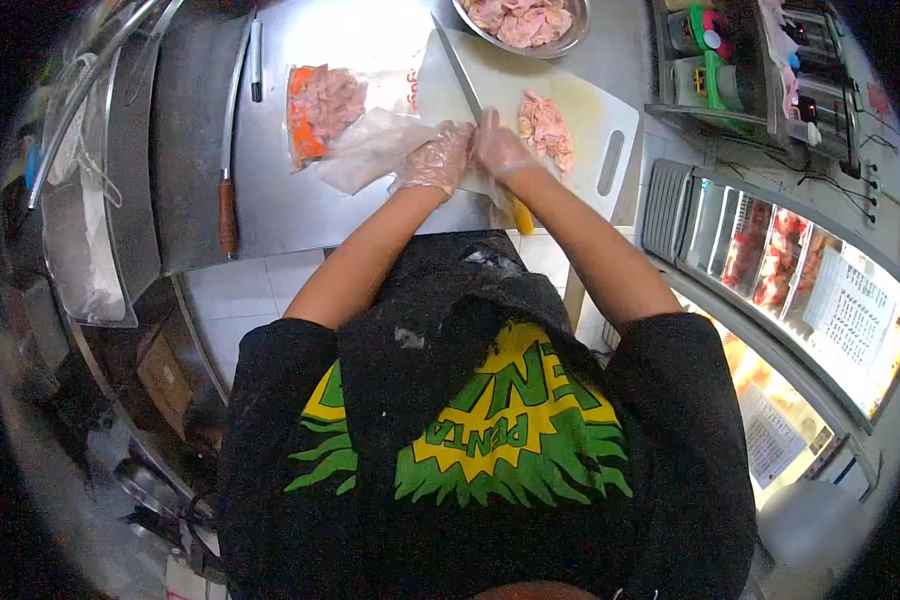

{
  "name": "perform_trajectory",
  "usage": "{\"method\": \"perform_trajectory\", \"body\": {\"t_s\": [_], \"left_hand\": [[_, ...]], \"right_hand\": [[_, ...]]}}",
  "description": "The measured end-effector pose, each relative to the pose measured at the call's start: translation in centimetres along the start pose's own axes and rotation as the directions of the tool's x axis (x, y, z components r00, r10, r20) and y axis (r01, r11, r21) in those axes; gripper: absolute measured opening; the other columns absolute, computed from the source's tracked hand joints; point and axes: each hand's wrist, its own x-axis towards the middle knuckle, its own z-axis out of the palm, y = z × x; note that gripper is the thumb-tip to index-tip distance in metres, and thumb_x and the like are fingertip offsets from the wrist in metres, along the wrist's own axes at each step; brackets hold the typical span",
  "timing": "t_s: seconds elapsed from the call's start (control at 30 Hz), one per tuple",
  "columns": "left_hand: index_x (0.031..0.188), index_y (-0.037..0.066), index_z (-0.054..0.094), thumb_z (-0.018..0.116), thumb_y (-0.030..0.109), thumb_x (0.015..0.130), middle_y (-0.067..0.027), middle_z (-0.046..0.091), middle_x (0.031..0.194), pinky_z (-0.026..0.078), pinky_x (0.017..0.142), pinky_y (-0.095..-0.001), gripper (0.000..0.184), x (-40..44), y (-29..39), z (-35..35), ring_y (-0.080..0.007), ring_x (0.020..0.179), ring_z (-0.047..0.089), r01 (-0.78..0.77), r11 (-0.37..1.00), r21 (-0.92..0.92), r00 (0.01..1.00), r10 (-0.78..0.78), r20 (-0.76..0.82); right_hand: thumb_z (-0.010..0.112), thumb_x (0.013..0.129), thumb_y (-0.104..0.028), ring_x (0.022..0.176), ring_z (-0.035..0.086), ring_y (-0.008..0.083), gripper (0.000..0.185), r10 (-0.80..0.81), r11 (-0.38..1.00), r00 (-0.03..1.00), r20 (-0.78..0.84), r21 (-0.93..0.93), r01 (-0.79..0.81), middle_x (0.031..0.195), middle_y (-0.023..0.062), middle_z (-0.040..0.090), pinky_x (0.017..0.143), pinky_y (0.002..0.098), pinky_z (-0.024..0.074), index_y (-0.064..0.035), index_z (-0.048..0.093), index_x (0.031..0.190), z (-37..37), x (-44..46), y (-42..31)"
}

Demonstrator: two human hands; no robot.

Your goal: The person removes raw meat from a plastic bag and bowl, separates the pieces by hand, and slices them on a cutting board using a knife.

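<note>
My left hand (pixel 435 160), in a clear plastic glove, is closed on a crumpled clear plastic bag (pixel 358 158) that trails off to the left. Close beside it is my right hand (pixel 503 150), also gloved, with its fingers curled; what they grip is hidden. A long knife (pixel 457 68) lies across the white cutting board (pixel 590 110). Its blade points away from me and its yellow handle end shows below my right wrist; the hands cover its middle. Sliced pale meat (pixel 546 132) lies on the board to the right. More sliced meat (pixel 332 105) sits on orange-printed plastic packaging.
A steel bowl (pixel 582 28) of meat stands at the board's far edge. Left on the steel counter (pixel 190 130) lie a wooden-handled long blade (pixel 228 215) and a marker-like stick (pixel 257 60). A lit display fridge (pixel 770 250) and a shelf rack stand at the right.
</note>
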Motion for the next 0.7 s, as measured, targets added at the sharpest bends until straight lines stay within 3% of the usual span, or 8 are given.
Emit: {"method": "perform_trajectory", "body": {"t_s": [0.27,0.33,0.4,0.43,0.5,0.53,0.57,0.7], "left_hand": [[0.098,0.010,0.045,0.039,0.018,0.081,-0.0173,0.052,0.098,0.045,0.068,-0.0450,0.019,1.2,-1.1,1.7,-0.0329,0.082,0.057,-0.079,0.977,0.197,0.988,0.103,-0.113],[0.099,0.008,0.045,0.037,0.017,0.082,-0.0168,0.053,0.098,0.046,0.071,-0.0435,0.020,-0.5,1.1,-2.7,-0.0322,0.084,0.056,0.069,0.989,-0.132,0.987,-0.048,0.152],[0.100,0.006,0.048,0.037,0.022,0.083,-0.0164,0.055,0.097,0.045,0.071,-0.0414,0.026,0.4,-4.0,6.4,-0.0265,0.088,0.056,-0.412,0.909,0.064,0.726,0.370,-0.580],[0.101,0.007,0.048,0.038,0.023,0.083,-0.0147,0.056,0.096,0.045,0.070,-0.0415,0.026,-2.3,3.5,-5.9,-0.0252,0.088,0.056,0.121,0.987,0.102,0.986,-0.132,0.099],[0.098,0.009,0.048,0.041,0.026,0.082,-0.0149,0.058,0.088,0.045,0.069,-0.0423,0.025,2.4,-3.3,5.6,-0.0292,0.083,0.058,-0.044,0.999,-0.011,0.968,0.040,-0.248],[0.097,0.008,0.046,0.045,0.032,0.080,-0.0173,0.058,0.086,0.045,0.068,-0.0422,0.029,0.8,-2.3,2.9,-0.0314,0.080,0.058,-0.121,0.966,0.228,0.972,0.162,-0.170],[0.097,0.008,0.045,0.046,0.034,0.079,-0.0186,0.058,0.086,0.044,0.069,-0.0422,0.032,-0.4,-1.9,1.4,-0.0329,0.081,0.057,-0.141,0.990,0.008,0.978,0.141,-0.157],[0.095,0.006,0.044,0.047,0.038,0.079,-0.0215,0.057,0.088,0.043,0.073,-0.0427,0.036,1.7,-3.9,4.9,-0.0363,0.084,0.055,-0.123,0.989,-0.077,0.978,0.108,-0.176]], "right_hand": [[0.028,0.087,-0.016,0.082,0.055,0.0333,0.040,0.339,0.939,0.867,0.364,-0.069,-0.338,0.082,0.0284,0.055,0.072,0.0402,0.0433,0.0131,0.034,0.113,-2.0,-9.2,-1.8],[0.024,0.089,-0.021,0.092,0.053,0.0322,0.042,0.260,0.914,0.898,0.355,0.209,-0.347,0.092,0.0282,0.054,0.079,0.0391,0.0409,0.0106,0.037,0.113,-1.3,-6.8,-0.8],[0.019,0.089,-0.027,0.098,0.049,0.0343,0.048,0.069,0.907,0.978,0.195,0.396,-0.143,0.101,0.0293,0.049,0.085,0.0401,0.0366,0.0085,0.035,0.116,1.1,-3.6,1.8],[0.016,0.089,-0.029,0.100,0.047,0.0361,0.050,-0.015,0.949,0.998,0.061,0.314,-0.005,0.106,0.0306,0.046,0.088,0.0411,0.0344,0.0075,0.031,0.119,2.8,-1.8,3.3],[0.011,0.089,-0.034,0.104,0.044,0.0398,0.054,-0.098,0.974,0.990,-0.096,0.196,0.116,0.115,0.0332,0.039,0.093,0.0430,0.0300,0.0057,0.024,0.124,5.5,-0.5,6.0],[0.015,0.088,-0.029,0.095,0.048,0.0433,0.052,-0.131,0.986,0.982,0.133,-0.083,0.143,0.105,0.0359,0.044,0.084,0.0460,0.0369,0.0068,0.019,0.124,5.2,-2.2,7.2],[0.022,0.086,-0.023,0.086,0.050,0.0453,0.045,0.213,0.972,0.949,0.232,0.046,-0.230,0.094,0.0355,0.048,0.075,0.0474,0.0411,0.0080,0.025,0.119,0.6,-5.5,2.2],[0.035,0.082,-0.017,0.075,0.054,0.0432,0.041,0.194,0.981,0.941,0.276,-0.044,-0.190,0.082,0.0310,0.053,0.068,0.0472,0.0431,0.0078,0.023,0.111,-2.2,-11.2,2.7]]}}
